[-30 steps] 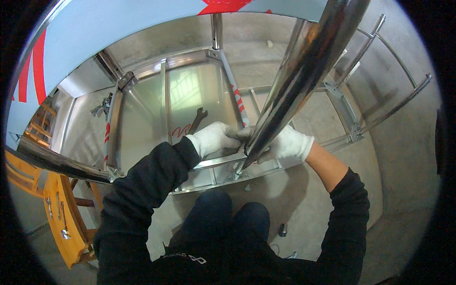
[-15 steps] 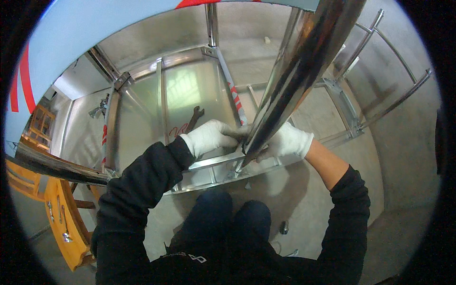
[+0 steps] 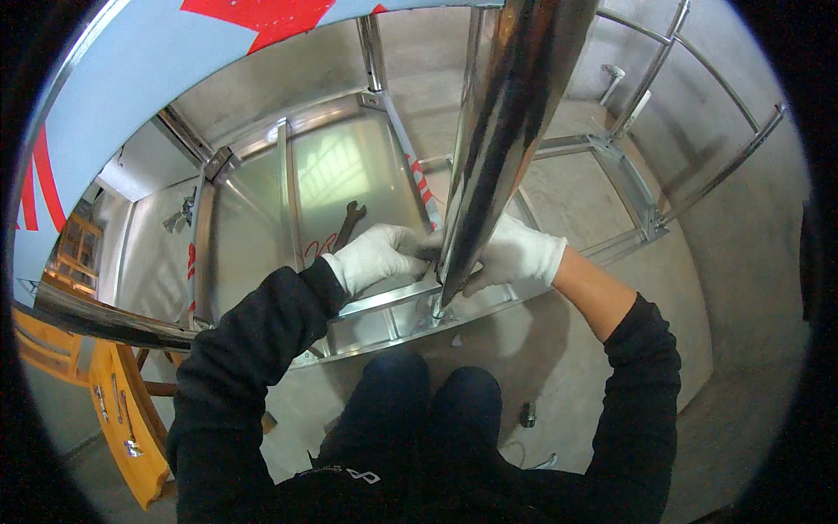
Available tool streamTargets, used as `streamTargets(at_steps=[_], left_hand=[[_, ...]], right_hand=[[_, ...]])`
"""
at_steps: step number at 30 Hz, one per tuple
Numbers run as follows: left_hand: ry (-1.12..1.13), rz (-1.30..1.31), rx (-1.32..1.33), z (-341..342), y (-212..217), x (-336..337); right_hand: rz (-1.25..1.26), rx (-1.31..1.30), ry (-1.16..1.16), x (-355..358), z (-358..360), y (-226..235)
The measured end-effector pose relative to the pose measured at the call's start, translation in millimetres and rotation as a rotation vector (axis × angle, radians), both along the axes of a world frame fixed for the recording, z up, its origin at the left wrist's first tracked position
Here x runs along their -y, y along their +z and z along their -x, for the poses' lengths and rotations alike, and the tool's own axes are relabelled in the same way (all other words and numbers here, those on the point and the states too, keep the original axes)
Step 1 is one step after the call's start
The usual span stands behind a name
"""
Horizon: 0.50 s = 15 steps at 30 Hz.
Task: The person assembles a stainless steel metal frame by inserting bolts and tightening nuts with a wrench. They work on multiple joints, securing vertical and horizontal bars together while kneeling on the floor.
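A shiny round metal post (image 3: 497, 131) slants down to the near rail (image 3: 384, 299) of a metal frame. Both my hands wear white gloves and meet at the foot of this post. My left hand (image 3: 381, 258) is on its left, fingers bent and closed together against the joint; whatever they grip is hidden. On the other side my right hand (image 3: 521, 253) curls in at the post's foot, its fingertips partly behind the tube. A dark open-end wrench (image 3: 351, 224) lies on the frame's metal panel (image 3: 336, 166), just beyond my left hand.
A light blue panel with red markings (image 3: 166, 65) hangs close at upper left. Tools lie on a wooden chair (image 3: 144, 428) at lower left. Curved metal railings (image 3: 720, 79) rise at right. A small dark cylindrical part (image 3: 528, 415) is on the floor by my knees.
The view has shifted slightly, so the post and frame appear a little further left. Both hands stay at the post's foot, in nearly the same pose.
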<state>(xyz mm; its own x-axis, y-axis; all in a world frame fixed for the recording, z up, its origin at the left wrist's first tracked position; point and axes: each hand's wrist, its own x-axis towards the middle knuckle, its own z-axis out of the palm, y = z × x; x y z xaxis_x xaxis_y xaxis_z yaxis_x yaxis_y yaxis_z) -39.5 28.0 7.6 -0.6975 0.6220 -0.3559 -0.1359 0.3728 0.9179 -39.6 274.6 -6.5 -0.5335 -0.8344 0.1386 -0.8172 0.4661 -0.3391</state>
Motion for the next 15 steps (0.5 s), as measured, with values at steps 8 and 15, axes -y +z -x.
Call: streamTargets(at_steps=[8, 15], left_hand=[[0.051, 0.003, -0.028, 5, -18, 2], [0.013, 0.152, 0.126, -1, 18, -6]], right_hand=[[-0.030, -0.053, -0.031, 3, -3, 7], [-0.047, 0.020, -0.041, 2, -10, 20]])
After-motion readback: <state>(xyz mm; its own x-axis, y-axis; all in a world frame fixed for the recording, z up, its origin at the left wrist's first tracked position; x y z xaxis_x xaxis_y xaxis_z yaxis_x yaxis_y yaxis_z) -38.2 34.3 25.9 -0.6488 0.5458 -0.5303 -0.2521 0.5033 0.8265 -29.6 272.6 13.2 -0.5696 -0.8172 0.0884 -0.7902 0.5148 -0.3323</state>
